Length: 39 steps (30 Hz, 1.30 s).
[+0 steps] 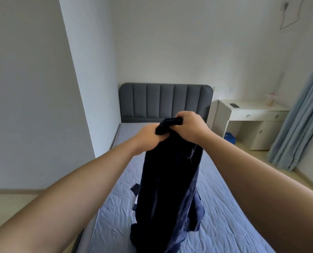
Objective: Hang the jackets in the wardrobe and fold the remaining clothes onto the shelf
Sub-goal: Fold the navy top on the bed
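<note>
At the centre of the frame I held the dark navy garment (170, 189) up by its top edge, my left hand (148, 136) and right hand (190, 125) side by side, each grip closed tight on bunched cloth, while its lower end trailed on the bed (225, 189) at the bottom. It was perhaps a jacket, though folds hid any collar; spreading my hands along that edge and lifting it clear seemed the best way to tell hanger from fold.

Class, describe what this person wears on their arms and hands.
Nothing worn is visible. The left forearm and right forearm are bare, with no sleeve in view. The left hand and right hand have no gloves, and no watch, bracelet or ring shows.
</note>
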{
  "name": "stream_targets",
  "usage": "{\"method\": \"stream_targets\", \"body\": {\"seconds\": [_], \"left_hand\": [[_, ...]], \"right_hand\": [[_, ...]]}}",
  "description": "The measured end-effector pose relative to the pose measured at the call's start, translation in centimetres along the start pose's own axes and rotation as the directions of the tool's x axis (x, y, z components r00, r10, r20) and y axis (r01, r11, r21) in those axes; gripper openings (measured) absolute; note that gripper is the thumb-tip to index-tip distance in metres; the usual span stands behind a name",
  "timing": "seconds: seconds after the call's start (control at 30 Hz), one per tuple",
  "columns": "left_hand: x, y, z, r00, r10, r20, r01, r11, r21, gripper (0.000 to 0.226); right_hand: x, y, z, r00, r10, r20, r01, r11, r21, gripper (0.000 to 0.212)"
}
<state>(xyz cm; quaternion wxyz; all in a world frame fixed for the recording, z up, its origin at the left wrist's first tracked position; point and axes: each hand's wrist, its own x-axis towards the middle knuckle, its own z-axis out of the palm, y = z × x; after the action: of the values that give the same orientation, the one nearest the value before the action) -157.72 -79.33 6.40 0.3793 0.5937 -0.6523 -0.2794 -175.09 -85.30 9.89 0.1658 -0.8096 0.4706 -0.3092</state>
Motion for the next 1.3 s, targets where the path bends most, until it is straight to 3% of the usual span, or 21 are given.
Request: {"method": "stream_targets", "body": {"seconds": [0.1, 0.17, 0.3, 0.33, 0.4, 0.5, 0.57, 0.63, 0.7, 0.77, 0.83, 0.87, 0.93, 0.97, 1.03, 1.07, 1.13, 1.2, 1.3], "left_hand": [[0.7, 0.9, -0.8, 0.979, 0.054, -0.197, -0.027, 0.990, 0.137, 0.021], [1.0, 2.5, -1.1, 0.967, 0.150, -0.206, -0.116, 0.979, 0.167, 0.021], [2.9, 5.6, -0.3, 0.925, 0.221, -0.309, -0.186, 0.973, 0.140, 0.028], [3.5, 6.2, -0.4, 0.900, 0.205, -0.385, -0.168, 0.978, 0.127, 0.026], [4.4, 7.0, -1.4, 0.845, 0.146, -0.514, -0.151, 0.988, 0.031, 0.027], [5.0, 7.9, -3.1, 0.805, 0.103, -0.584, -0.188, 0.978, -0.087, 0.032], [5.0, 7.8, -4.4, 0.762, 0.085, -0.641, -0.191, 0.977, -0.098, 0.034], [5.1, 7.0, -5.6, 0.726, 0.049, -0.686, -0.150, 0.985, -0.089, 0.032], [5.2, 5.3, -7.0, 0.695, -0.011, -0.719, -0.072, 0.994, -0.084, 0.028], [5.1, 3.1, -8.4, 0.652, -0.099, -0.752, 0.028, 0.994, -0.107, 0.029], [4.8, 0.7, -9.9, 0.597, -0.206, -0.775, 0.125, 0.978, -0.164, 0.032], [4.4, -0.4, -10.8, 0.563, -0.255, -0.786, 0.163, 0.967, -0.197, 0.033], [3.7, -2.6, -12.5, 0.486, -0.334, -0.807, 0.214, 0.941, -0.261, 0.036], [3.2, -3.7, -13.4, 0.449, -0.366, -0.815, 0.235, 0.928, -0.288, 0.038], [2.4, -5.5, -14.9, 0.388, -0.399, -0.831, 0.266, 0.911, -0.314, 0.040], [2.1, -6.1, -15.4, 0.374, -0.397, -0.838, 0.282, 0.910, -0.305, 0.039], [1.6, -7.1, -15.8, 0.388, -0.387, -0.837, 0.320, 0.908, -0.272, 0.037], [1.5, -7.7, -15.6, 0.418, -0.395, -0.818, 0.347, 0.902, -0.258, 0.037], [1.7, -8.6, -14.9, 0.467, -0.432, -0.772, 0.371, 0.888, -0.272, 0.038]], "right_hand": [[-1.8, 1.5, 0.1, 0.996, 0.010, 0.093, -0.010, 1.000, -0.002, 0.040], [-3.2, 2.5, 0.8, 0.987, 0.017, 0.160, -0.016, 1.000, -0.002, 0.047], [-5.6, 3.5, 4.2, 0.983, 0.168, -0.072, -0.148, 0.963, 0.226, 0.044], [-6.4, 4.2, 5.1, 0.969, 0.232, -0.088, -0.195, 0.931, 0.308, 0.042], [-8.3, 6.1, 7.2, 0.946, 0.323, 0.021, -0.310, 0.884, 0.351, 0.034], [-11.5, 10.2, 10.2, 0.842, 0.483, 0.239, -0.515, 0.853, 0.088, 0.013], [-13.1, 12.0, 12.0, 0.738, 0.595, 0.319, -0.614, 0.788, -0.050, 0.017], [-13.4, 12.4, 12.5, 0.669, 0.666, 0.331, -0.710, 0.704, 0.020, 0.020], [-11.8, 11.8, 11.7, 0.663, 0.709, 0.241, -0.747, 0.650, 0.140, 0.022], [-8.7, 10.8, 9.7, 0.667, 0.739, 0.091, -0.738, 0.640, 0.214, 0.039], [-5.2, 9.4, 6.5, 0.735, 0.678, 0.014, -0.662, 0.713, 0.230, 0.060], [-3.8, 8.6, 4.9, 0.801, 0.599, -0.001, -0.589, 0.787, 0.183, 0.065], [-1.9, 7.7, 1.7, 0.921, 0.390, -0.007, -0.390, 0.920, -0.034, 0.050], [-1.4, 7.6, 0.5, 0.954, 0.299, 0.001, -0.293, 0.936, -0.195, 0.044], [-0.6, 8.0, -1.6, 0.983, 0.181, -0.032, -0.173, 0.853, -0.492, 0.039], [-0.2, 8.5, -2.4, 0.981, 0.166, -0.097, -0.191, 0.808, -0.557, 0.036], [0.7, 9.4, -3.3, 0.933, 0.250, -0.260, -0.354, 0.776, -0.522, 0.032], [1.3, 9.9, -3.5, 0.829, 0.439, -0.346, -0.540, 0.789, -0.294, 0.031], [1.8, 10.0, -3.1, 0.726, 0.603, -0.331, -0.638, 0.770, 0.004, 0.039]]}}
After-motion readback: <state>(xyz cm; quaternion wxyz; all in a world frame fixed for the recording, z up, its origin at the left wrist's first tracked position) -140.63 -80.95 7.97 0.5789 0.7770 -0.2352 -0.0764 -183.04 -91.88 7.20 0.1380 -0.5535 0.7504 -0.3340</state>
